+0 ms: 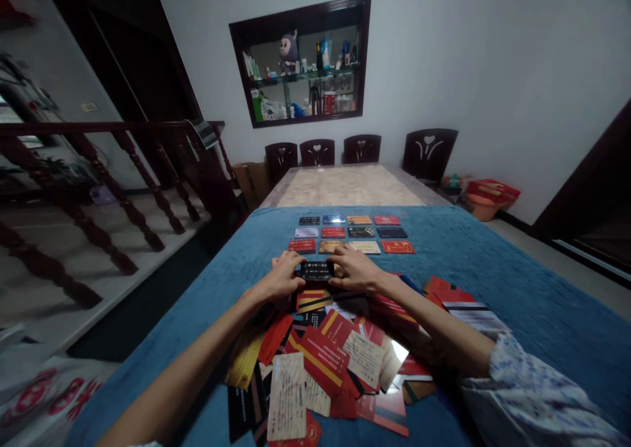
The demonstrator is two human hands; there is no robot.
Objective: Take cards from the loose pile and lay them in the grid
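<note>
A black plastic card point(317, 271) with white print is gripped at its two short ends, its face turned up toward me. My left hand point(284, 274) pinches the left end, and my right hand point(353, 269) pinches the right end. Just beyond, several cards lie in three rows, among them a red card point(398, 247) and a black card point(361, 233). Below my hands spreads a loose heap of overlapping cards, with a red card point(320, 360) and a cream card point(287, 394) on top. My forearms cover parts of the heap.
A blue cloth point(207, 329) covers the near part of the table, and its pale top point(345, 184) shows beyond. Dark chairs point(430, 152) stand around the far end. A wooden railing point(118, 204) runs along the left. A red bag point(493, 190) sits on the right.
</note>
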